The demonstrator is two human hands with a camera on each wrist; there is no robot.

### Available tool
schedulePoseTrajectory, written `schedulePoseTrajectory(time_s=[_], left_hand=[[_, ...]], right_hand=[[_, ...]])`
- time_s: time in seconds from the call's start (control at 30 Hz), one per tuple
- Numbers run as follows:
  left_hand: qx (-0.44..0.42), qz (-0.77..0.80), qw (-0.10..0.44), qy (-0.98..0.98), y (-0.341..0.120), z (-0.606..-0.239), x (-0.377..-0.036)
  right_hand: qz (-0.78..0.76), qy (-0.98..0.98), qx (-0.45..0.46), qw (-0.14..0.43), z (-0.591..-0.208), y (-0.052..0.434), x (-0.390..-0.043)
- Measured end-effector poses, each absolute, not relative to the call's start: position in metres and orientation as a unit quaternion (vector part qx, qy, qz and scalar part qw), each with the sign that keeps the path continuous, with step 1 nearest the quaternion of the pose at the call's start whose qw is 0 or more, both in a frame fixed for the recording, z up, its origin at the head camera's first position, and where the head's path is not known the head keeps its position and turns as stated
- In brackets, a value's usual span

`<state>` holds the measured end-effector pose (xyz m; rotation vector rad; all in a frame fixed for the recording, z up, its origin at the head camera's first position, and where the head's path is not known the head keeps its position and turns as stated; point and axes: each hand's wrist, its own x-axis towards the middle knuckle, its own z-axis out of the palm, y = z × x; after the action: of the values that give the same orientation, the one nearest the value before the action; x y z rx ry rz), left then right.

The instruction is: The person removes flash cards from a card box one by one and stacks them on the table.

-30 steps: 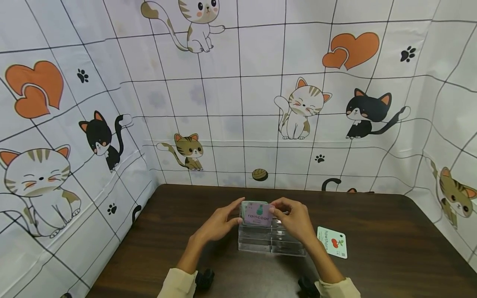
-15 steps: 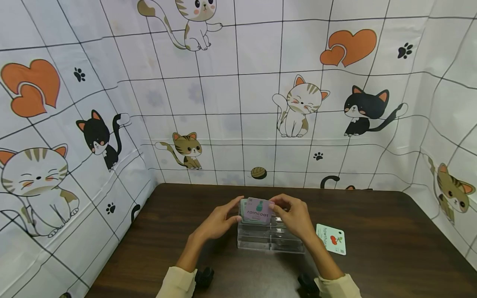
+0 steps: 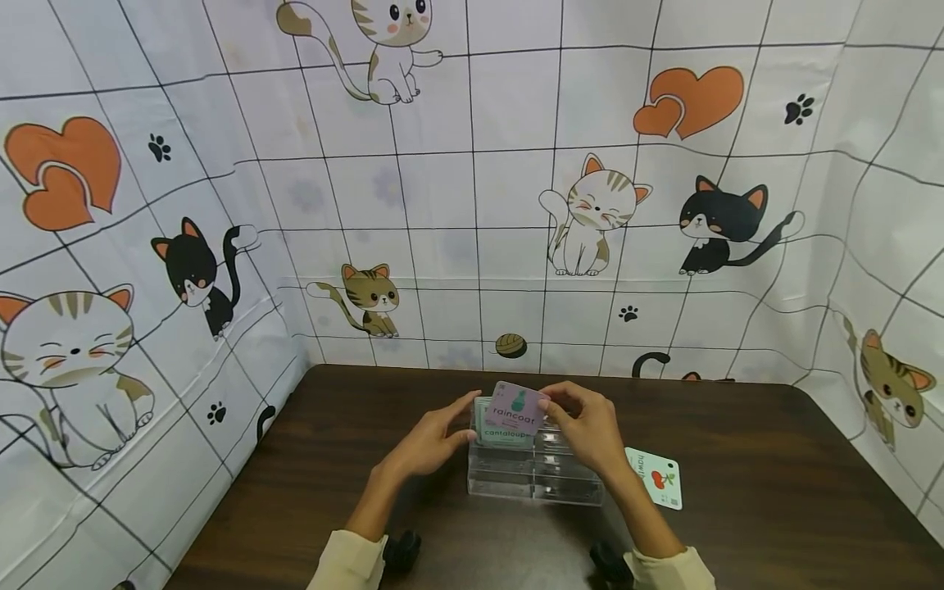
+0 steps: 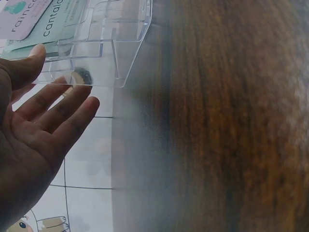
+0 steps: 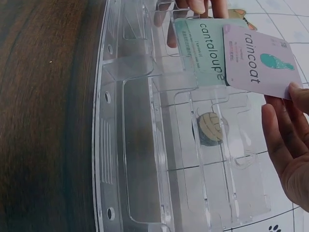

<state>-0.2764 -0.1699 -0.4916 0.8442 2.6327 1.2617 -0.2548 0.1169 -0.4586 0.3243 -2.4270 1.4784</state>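
In the head view, a clear plastic holder (image 3: 534, 467) stands on the dark tabletop (image 3: 774, 508) at lower centre of the frame, near the front edge and well apart from the left and right edges. The right hand (image 3: 586, 430) pinches a purple raincoat card (image 3: 516, 407) by its right edge, the card tilted above the holder's rear slot. Just behind it sits a green cantaloupe card (image 3: 507, 432) in the holder. The left hand (image 3: 428, 442) has released fingers, straight, tips touching the holder's left end. A white hawthorn card (image 3: 659, 479) lies flat on the tabletop to the right of the holder, partly hidden by the right forearm. Bare wood spreads wide on both sides of the holder.

In the left wrist view, the left hand (image 4: 34, 135) fills the lower left, palm spread, fingers (image 4: 72, 108) relaxed against the holder (image 4: 108, 43) at upper left. Corners of both cards show at the top left edge. The right half of the frame is bare tabletop (image 4: 231, 125).

In the right wrist view, the holder (image 5: 159, 145) runs down the centre, its long edge beside bare tabletop (image 5: 43, 116) on the left. The cantaloupe card (image 5: 205, 48) rests in an upper slot; the raincoat card (image 5: 258, 63) overlaps its right side, held by the right hand's fingers (image 5: 285, 140) at the right edge.
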Motion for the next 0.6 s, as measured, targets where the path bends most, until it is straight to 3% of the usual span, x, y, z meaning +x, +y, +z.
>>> schedulePoseTrajectory(time_s=[0.6], left_hand=[[0.265,0.412,0.049,0.871,-0.167,-0.490,-0.275]], right_hand=[[0.548,-0.817,0.130,0.120,-0.455,0.132,-0.255]])
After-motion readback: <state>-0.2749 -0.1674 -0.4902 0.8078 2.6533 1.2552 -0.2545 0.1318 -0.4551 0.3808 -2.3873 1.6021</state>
